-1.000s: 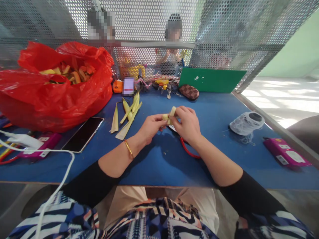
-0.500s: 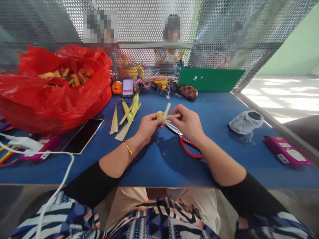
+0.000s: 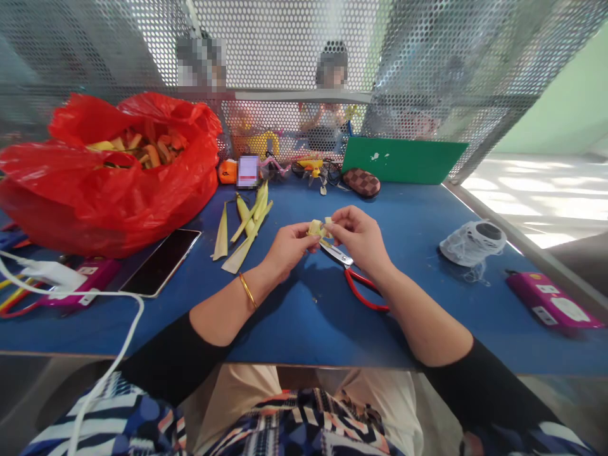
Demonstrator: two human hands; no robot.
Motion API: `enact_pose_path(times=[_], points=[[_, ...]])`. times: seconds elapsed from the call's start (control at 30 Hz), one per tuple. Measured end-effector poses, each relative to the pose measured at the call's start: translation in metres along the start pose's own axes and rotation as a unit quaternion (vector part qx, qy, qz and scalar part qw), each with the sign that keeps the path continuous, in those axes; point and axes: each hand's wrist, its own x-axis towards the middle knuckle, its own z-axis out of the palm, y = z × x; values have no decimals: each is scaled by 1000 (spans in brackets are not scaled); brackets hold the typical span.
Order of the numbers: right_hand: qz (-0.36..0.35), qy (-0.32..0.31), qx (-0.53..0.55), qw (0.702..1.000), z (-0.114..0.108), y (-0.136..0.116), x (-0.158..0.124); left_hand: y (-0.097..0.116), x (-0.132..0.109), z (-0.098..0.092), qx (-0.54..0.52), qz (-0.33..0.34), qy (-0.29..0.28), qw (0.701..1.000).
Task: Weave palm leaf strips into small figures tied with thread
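Husk-like strip (image 3: 315,228): pale and curled, it is sitting above the bench (image 3: 285,329), at two o'clock from the left hand (image 3: 287,247) and nine o'clock from the right hand (image 3: 358,234).
Left fingertips: pinching the curl.
Right fingertips: pinching the opposite end.
Curling step: the hands are apparently shaping the strip; the next move is probably calling for a firm left pinch, so the curl is not loosening.
Red-handled scissors (image 3: 338,254): lying at five o'clock from the strip.
Loose leaves (image 3: 247,228): lying at ten o'clock.
Thread spool (image 3: 472,242): standing at three o'clock.
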Motion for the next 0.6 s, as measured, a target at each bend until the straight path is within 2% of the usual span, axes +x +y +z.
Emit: enact_pose_path(times=[0.1, 0.27, 0.37, 0.5, 0.6], points=[[-6, 15, -47, 999, -1, 5, 0, -2, 2, 0, -18, -6, 1, 1000], [8, -23, -111, 993, -2, 7, -1, -6, 4, 2, -25, -2, 8, 1000], [17, -25, -132, 991, -2, 5, -1, -5, 3, 4, -12, 8, 8, 1000], [23, -17, -138, 990, -2, 5, -1, -2, 1, 5, 12, 11, 13, 1000], [20, -32, -90, 995, -1, 10, 1, -2, 1, 4, 36, 14, -3, 999]])
